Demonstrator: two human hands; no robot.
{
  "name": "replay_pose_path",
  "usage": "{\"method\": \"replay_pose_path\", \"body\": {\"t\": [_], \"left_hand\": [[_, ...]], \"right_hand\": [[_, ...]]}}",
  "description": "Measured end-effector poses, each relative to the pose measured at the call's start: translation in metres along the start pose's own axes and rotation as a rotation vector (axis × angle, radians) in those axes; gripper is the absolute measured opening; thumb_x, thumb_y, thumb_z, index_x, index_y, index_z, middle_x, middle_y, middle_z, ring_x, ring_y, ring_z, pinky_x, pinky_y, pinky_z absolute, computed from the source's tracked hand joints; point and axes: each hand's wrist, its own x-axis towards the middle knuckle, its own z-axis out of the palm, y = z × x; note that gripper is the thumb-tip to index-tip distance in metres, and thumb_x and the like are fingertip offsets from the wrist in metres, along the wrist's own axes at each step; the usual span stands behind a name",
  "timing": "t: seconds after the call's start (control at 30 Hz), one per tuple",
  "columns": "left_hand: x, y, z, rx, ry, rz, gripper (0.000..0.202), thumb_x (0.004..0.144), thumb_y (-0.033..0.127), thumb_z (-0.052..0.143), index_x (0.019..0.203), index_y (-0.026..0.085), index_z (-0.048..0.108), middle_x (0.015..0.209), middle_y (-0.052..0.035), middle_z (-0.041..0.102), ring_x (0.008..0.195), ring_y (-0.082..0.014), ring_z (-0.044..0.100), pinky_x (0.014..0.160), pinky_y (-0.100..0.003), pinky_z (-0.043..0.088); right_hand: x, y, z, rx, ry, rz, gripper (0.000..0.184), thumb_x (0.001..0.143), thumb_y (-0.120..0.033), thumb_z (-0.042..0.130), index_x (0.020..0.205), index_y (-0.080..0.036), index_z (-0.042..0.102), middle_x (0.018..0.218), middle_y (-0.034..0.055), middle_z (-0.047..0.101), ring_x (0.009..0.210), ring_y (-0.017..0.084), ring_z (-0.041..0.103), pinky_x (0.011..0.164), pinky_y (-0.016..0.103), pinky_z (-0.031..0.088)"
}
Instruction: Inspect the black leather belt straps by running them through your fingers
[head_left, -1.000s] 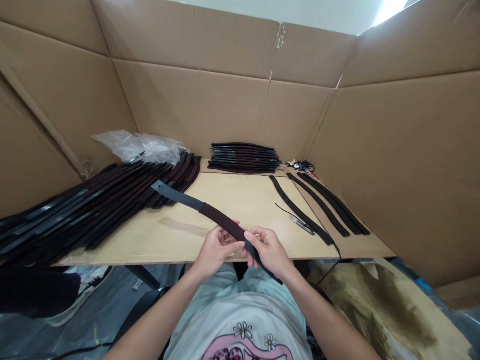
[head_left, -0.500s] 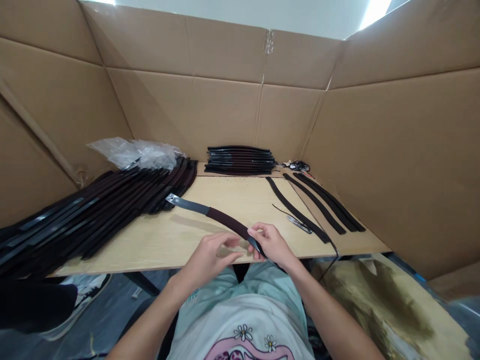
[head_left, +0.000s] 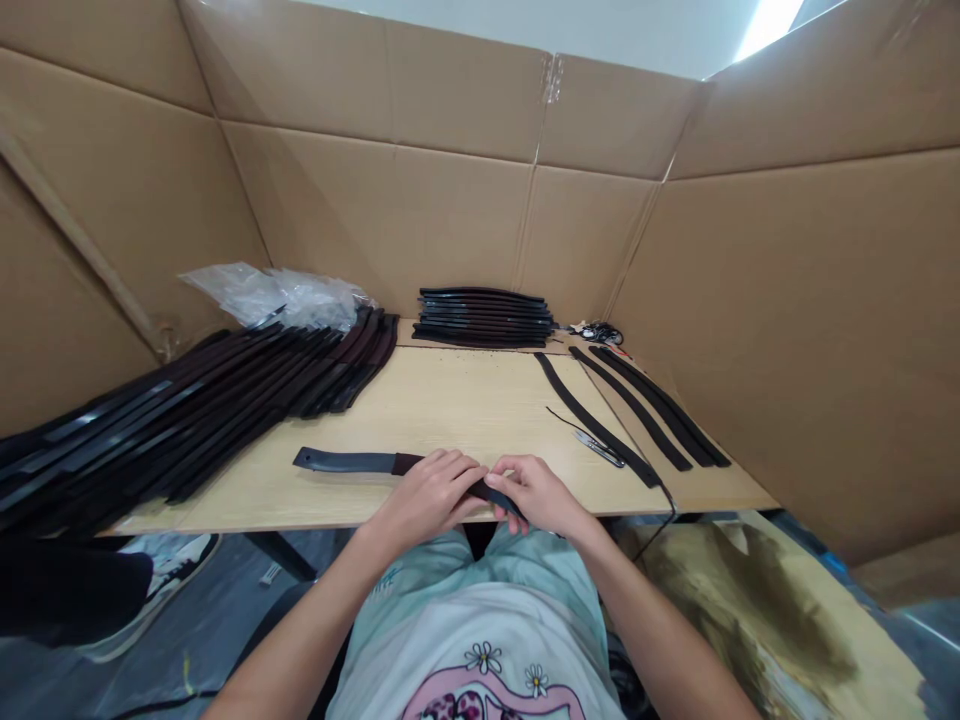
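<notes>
Strap first: where does it lie?

Flat along the near edge of the worktop, its dark grey tapered tip pointing left and its brown section running in under the person's hands.

And the grip?

Closed on both sides. The left hand curls over the strap with its fingers on top, and the right hand pinches the black end. The two hands are almost touching, with the strap between them.

What lies closest to them?

Off to the right, three loose black straps slant across the worktop. Just beside the nearest one sit a small metal piece and a thin black cord, and a cable drops over the edge.

Farther out?

A broad fan of dark straps covers the left end of the worktop, with a crumpled clear plastic bag behind it. At the back stands a neat stack of black straps, and a small tangle of bits sits in the right corner. Cardboard walls rise behind and to both sides.

Anything below the edge?

A sneaker on the floor, down to the left.
</notes>
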Motion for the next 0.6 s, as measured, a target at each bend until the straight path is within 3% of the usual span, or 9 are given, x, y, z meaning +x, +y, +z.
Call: {"method": "replay_pose_path", "body": {"t": [0.3,0.47,0.53,0.6], "left_hand": [[-0.003,-0.003,0.004,-0.042,0.026,0.001,0.023,0.088,0.027,0.053,0.109,0.018,0.056,0.097,-0.0077,0.066,0.086,-0.0213,0.058,0.074,-0.034,0.043],[-0.004,-0.003,0.004,0.015,0.056,-0.007,0.020,0.087,0.027,0.054,0.104,0.018,0.058,0.094,-0.0076,0.066,0.083,-0.0215,0.059,0.073,-0.034,0.044],[-0.004,-0.005,0.005,0.025,0.070,-0.031,0.020,0.086,0.028,0.054,0.103,0.018,0.059,0.094,-0.0077,0.066,0.084,-0.0214,0.059,0.074,-0.034,0.045],[-0.005,-0.008,0.005,0.040,0.084,-0.055,0.020,0.086,0.028,0.055,0.102,0.018,0.060,0.094,-0.0079,0.066,0.084,-0.0214,0.060,0.075,-0.035,0.046]], "right_hand": [[-0.004,-0.004,-0.001,-0.270,0.008,-0.093,0.019,0.087,-0.036,0.049,0.087,-0.019,0.059,0.050,-0.0035,0.057,0.039,0.013,0.057,0.037,0.020,0.043],[-0.002,-0.009,-0.005,-0.615,0.201,-0.358,0.018,0.089,-0.031,0.050,0.086,-0.020,0.064,0.078,0.0064,0.070,0.073,0.020,0.065,0.067,0.029,0.048],[0.000,-0.007,-0.017,-0.739,0.311,-0.354,0.020,0.091,-0.027,0.046,0.089,-0.019,0.064,0.085,0.0086,0.070,0.081,0.021,0.064,0.074,0.030,0.047],[-0.002,-0.002,-0.036,-0.885,0.466,-0.244,0.017,0.089,-0.018,0.048,0.095,-0.015,0.064,0.094,0.0119,0.069,0.089,0.022,0.062,0.082,0.031,0.044]]}}
